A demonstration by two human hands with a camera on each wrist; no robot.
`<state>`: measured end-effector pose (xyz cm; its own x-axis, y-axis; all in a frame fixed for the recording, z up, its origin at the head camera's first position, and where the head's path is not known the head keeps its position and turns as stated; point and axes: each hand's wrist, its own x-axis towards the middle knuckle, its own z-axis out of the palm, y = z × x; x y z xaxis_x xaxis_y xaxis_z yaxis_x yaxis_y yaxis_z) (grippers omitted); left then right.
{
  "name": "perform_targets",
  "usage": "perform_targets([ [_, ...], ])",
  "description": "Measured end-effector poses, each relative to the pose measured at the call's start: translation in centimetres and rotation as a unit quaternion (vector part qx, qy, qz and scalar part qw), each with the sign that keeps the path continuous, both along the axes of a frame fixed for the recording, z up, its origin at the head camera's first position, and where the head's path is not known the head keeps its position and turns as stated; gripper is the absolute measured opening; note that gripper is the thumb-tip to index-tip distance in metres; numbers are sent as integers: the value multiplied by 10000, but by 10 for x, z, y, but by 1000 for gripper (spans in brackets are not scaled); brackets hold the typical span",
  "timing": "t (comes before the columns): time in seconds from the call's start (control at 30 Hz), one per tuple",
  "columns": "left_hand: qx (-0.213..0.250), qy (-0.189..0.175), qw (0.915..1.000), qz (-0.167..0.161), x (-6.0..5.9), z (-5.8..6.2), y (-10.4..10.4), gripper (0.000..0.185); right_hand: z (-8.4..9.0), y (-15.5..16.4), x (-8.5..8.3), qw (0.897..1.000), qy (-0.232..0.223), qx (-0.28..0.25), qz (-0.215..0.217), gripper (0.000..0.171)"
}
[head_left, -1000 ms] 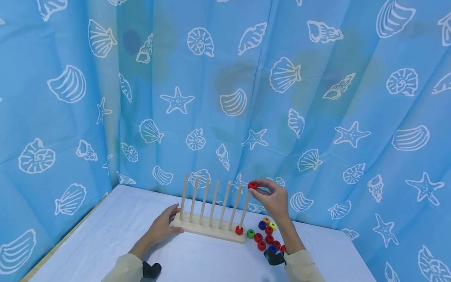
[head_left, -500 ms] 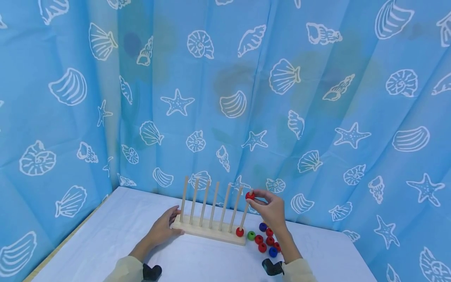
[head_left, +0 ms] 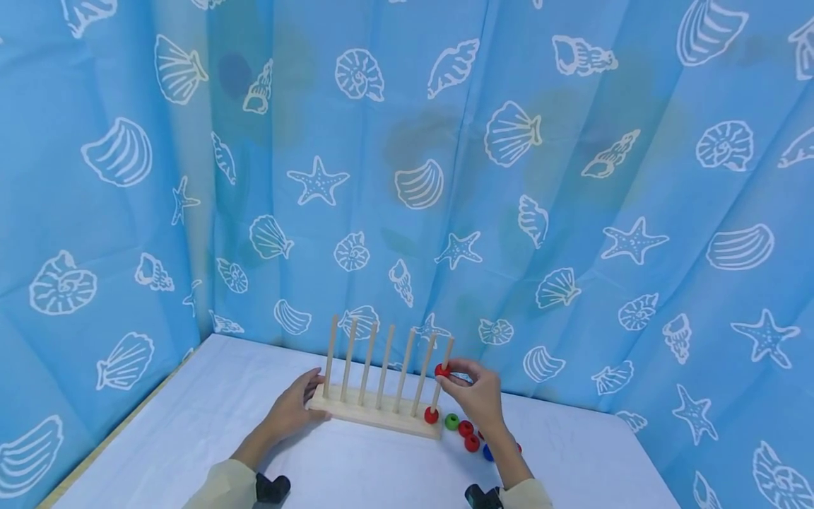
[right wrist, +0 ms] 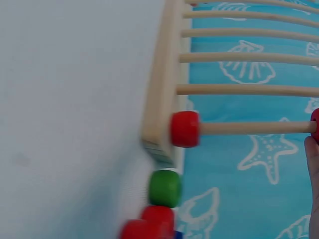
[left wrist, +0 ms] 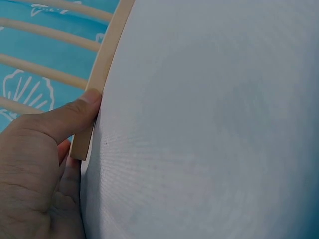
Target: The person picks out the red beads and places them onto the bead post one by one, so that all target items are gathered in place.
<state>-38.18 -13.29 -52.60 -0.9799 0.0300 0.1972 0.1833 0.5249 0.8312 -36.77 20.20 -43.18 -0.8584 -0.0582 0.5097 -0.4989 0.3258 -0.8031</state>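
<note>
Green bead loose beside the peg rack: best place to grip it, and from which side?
Pinch the green bead across its rounded outer wall, coming from above. It lies on the white table just right of the wooden rack's end, with red beads close on its right. The sides look crowded, so the top is probably the freest approach.

Small red wooden bead, threaded partway down the rightmost dowel of the pale wooden peg rack; a second red bead is seated at the base.
</note>
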Motion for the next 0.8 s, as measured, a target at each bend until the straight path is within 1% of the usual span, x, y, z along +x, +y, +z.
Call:
perform_targets([
  [0.17, -19, 4, 10000, 11, 1, -2, 1, 94, -32, 3, -7, 9996, -31, 88, -266, 36],
  [0.23, -29, -2, 10000, 11, 1, -2, 2, 94, -49, 9, -16, 9996, 74, 134, -250, 36],
  [0.27, -38, -5, 10000, 13, 1, -2, 2, 94, -56, 10, -19, 9992, 63, 219, -323, 37],
  [0.33, -31, -14, 10000, 13, 1, -2, 2, 94, -68, 13, -27, 9992, -14, 209, -347, 38],
  [0.4, -24, -31, 10000, 18, 0, -1, 2, 94, -78, 15, -33, 9982, -157, 327, -467, 39],
  [0.43, -15, -38, 10000, 17, 0, -1, 2, 94, -75, 13, -30, 9981, -243, 302, -479, 40],
  [0.47, -8, -50, 10000, 20, 0, -1, 1, 94, -75, 12, -30, 9971, -389, 313, -582, 41],
  [0.5, -4, -52, 10000, 22, 0, 0, 1, 94, -74, 11, -28, 9970, -465, 270, -565, 42],
  [0.53, -3, -59, 10000, 20, -1, 0, 1, 94, -73, 10, -27, 9958, -547, 327, -658, 43],
  [0.57, -6, -61, 10000, 20, -1, 0, 0, 94, -77, 10, -30, 9947, -568, 450, -732, 43],
  [0.6, 4, -59, 10000, 11, -1, 0, 0, 95, -76, 10, -29, 9943, -613, 465, -745, 43],
  [0.67, 21, -58, 10000, -5, -1, 0, -1, 95, -85, 12, -37, 9919, -597, 696, -877, 42],
  [0.73, 29, -46, 10000, -21, -1, 0, -1, 95, -94, 15, -43, 9901, -436, 920, -968, 41],
  [0.8, 24, -41, 10000, -35, 0, 0, -1, 95, -82, 11, -33, 9890, -702, 901, -941, 37],
])
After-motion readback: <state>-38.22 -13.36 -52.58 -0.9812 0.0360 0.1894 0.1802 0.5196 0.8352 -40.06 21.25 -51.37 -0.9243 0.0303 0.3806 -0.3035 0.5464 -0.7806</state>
